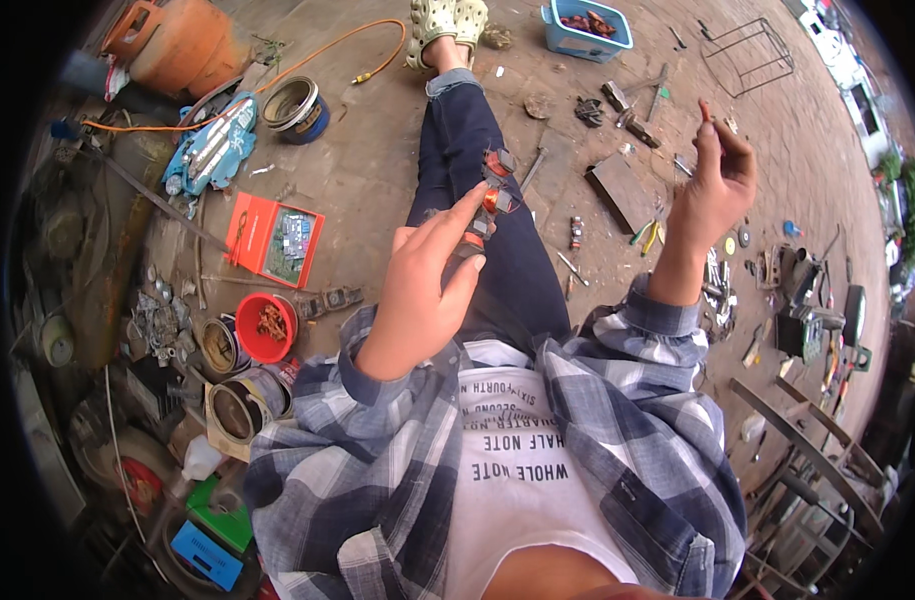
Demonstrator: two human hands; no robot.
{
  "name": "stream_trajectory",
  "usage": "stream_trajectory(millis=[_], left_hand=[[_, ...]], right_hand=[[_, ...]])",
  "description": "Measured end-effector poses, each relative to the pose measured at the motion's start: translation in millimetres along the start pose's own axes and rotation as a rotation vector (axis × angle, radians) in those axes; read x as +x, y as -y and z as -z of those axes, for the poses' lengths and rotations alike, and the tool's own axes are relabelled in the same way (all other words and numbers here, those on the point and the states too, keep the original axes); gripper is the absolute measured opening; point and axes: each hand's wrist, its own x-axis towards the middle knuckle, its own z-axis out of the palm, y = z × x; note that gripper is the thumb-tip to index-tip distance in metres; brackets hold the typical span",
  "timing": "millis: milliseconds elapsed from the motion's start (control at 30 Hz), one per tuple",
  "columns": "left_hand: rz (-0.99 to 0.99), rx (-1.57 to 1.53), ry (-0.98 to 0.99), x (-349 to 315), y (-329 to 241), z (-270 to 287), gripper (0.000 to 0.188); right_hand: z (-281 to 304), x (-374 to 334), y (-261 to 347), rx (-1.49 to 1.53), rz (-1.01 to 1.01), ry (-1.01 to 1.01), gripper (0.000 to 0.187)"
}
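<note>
My left hand [422, 285] is over my thighs, its fingers and thumb around a small motor part with copper-wire coils [495, 200]. Dark metal shows between the reddish windings, and part of the piece is hidden by the fingers. Raised to the right, my right hand [715, 190] pinches a small reddish-brown piece [704, 110], perhaps copper, between thumb and fingertips. The two hands are well apart. On the ground between my legs and the right hand lie a dark rectangular block [620, 195] and pliers with yellow-green handles [646, 234].
A blue tub [587, 28] of reddish scraps stands beyond my feet. Hammers [629, 118] lie on the right. At left are a red bucket [265, 328] with copper bits, an open orange box [274, 240], a paint can [295, 110] and an orange gas cylinder [182, 45].
</note>
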Motion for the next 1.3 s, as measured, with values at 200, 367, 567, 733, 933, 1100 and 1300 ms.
stream_trajectory(millis=[200,367,567,733,933,1100,1300], left_hand=[[0.002,-0.115,0.018,5,7,4,0.058],[0.107,-0.526,-0.013,8,16,-8,0.047],[0.078,-0.379,-0.044,9,28,-1,0.035],[0.065,-0.559,-0.190,8,25,-3,0.031],[0.069,-0.588,-0.275,14,15,-5,0.036],[0.060,-0.280,-0.300,10,13,-3,0.036],[-0.062,0.018,-0.131,5,7,-1,0.036]], right_hand=[[43,-10,-8,0.362,-0.475,0.113,0.009],[41,-22,23,1.034,-0.766,0.192,0.010],[28,-32,21,0.556,-0.736,0.468,0.003],[14,-49,31,0.223,-0.646,0.602,0.010],[12,-50,35,0.129,-0.517,0.477,0.011],[14,-55,31,0.122,-0.542,0.459,0.009],[-8,-75,46,-0.073,-0.341,0.727,0.021]])
